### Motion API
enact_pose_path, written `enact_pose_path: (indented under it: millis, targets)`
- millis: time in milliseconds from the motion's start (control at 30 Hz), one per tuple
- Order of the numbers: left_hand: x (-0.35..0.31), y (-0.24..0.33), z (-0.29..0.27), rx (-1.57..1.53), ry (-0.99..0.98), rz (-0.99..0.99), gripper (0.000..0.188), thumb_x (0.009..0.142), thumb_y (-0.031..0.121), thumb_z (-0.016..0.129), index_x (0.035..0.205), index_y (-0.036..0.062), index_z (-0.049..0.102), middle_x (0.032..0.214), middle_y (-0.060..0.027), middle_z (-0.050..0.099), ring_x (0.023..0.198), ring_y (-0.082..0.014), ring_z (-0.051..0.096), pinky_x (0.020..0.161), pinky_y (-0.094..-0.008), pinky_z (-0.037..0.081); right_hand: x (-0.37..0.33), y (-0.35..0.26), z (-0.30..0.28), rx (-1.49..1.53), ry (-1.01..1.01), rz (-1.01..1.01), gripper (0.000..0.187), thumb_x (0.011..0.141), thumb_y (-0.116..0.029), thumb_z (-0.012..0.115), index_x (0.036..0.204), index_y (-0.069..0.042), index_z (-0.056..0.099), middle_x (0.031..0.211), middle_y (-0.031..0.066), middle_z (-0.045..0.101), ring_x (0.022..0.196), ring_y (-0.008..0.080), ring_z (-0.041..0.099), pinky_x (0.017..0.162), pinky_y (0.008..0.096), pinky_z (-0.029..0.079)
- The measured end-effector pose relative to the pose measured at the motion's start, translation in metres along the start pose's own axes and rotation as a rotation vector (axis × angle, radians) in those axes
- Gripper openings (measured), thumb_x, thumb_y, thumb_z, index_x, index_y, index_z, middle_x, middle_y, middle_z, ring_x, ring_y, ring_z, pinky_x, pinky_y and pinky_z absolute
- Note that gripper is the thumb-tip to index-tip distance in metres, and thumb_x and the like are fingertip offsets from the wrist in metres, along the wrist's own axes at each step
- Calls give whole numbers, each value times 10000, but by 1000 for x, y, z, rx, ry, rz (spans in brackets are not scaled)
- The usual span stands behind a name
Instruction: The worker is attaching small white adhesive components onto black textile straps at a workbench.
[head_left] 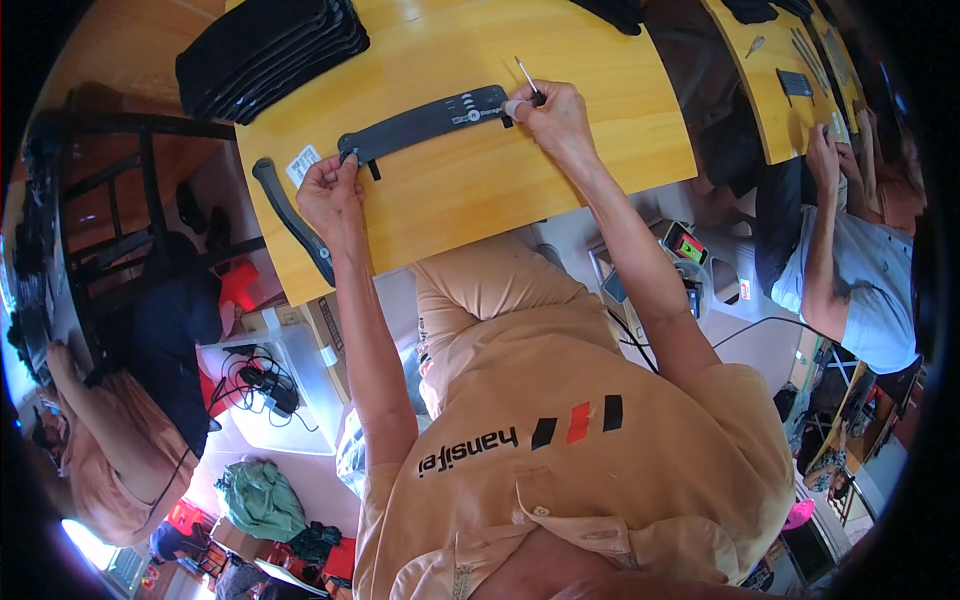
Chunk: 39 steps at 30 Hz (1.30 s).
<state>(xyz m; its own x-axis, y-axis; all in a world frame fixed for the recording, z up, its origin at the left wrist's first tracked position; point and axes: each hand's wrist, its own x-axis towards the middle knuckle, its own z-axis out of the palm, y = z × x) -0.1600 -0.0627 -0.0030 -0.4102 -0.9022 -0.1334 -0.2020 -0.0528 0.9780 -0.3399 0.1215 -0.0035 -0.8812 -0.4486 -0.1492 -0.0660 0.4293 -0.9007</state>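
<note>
A dark grey strap [425,122] with white print lies across the yellow table in front of me, with short black tabs near its ends. My left hand [335,200] is closed, pinching the strap's left end between thumb and fingers. At the other end, my right hand [556,122] is closed round a small tool [528,78] with a thin metal shaft and dark handle, its tip pointing away from me. Those right fingers also touch the strap's end; whether they grip it is hard to see. A wrap-like pale band covers one of them.
On the yellow table [450,215], a second dark strap [285,212] lies left of my hand beside a white printed label [302,166]. Stacked black fabric pieces [270,60] stand at the far left. Co-workers sit on both sides; another table [765,110] is at right.
</note>
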Motion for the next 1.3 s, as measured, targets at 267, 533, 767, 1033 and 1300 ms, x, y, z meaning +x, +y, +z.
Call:
enact_pose_path:
  millis: [267, 533, 767, 1033, 1300]
  targets:
    - [-1, -3, -1, -28, 7, 4, 94, 756, 43, 663, 758, 5, 577, 581, -7, 538, 430, -54, 440, 379, -182, 337, -2, -3, 0, -14, 0, 34, 121, 677, -124, 661, 701, -6, 647, 561, 65, 579, 508, 132, 530, 510, 274, 424]
    - [0, -3, -2, -68, -11, 0, 99, 757, 42, 662, 756, 1, 572, 580, -9, 535, 431, -56, 440, 378, -185, 334, -3, -4, 0, -30, 2, 9, 120, 672, -121, 656, 700, -5, 648, 555, 67, 577, 503, 130, 530, 505, 273, 421]
    - [-1, -1, 0, 14, 15, 30, 95, 759, 41, 657, 755, -11, 577, 578, -10, 530, 445, -53, 442, 387, -186, 340, -2, -3, 1, -59, 13, -10, 114, 668, -116, 643, 688, -4, 643, 543, 69, 571, 502, 136, 535, 511, 272, 423]
    - [3, -8, -2, 5, 25, 36, 101, 751, 38, 663, 756, -20, 581, 577, -21, 536, 441, -57, 442, 382, -190, 341, -2, -1, 3, -72, 30, -21, 117, 664, -126, 641, 676, -9, 639, 556, 76, 584, 512, 156, 552, 530, 287, 435]
    - [2, -5, 1, 49, 44, 49, 100, 744, 38, 665, 753, -22, 585, 576, -22, 537, 435, -57, 438, 378, -193, 338, 0, 2, 6, -90, 50, -8, 114, 661, -139, 646, 683, -28, 643, 574, 81, 598, 535, 169, 577, 549, 289, 451]
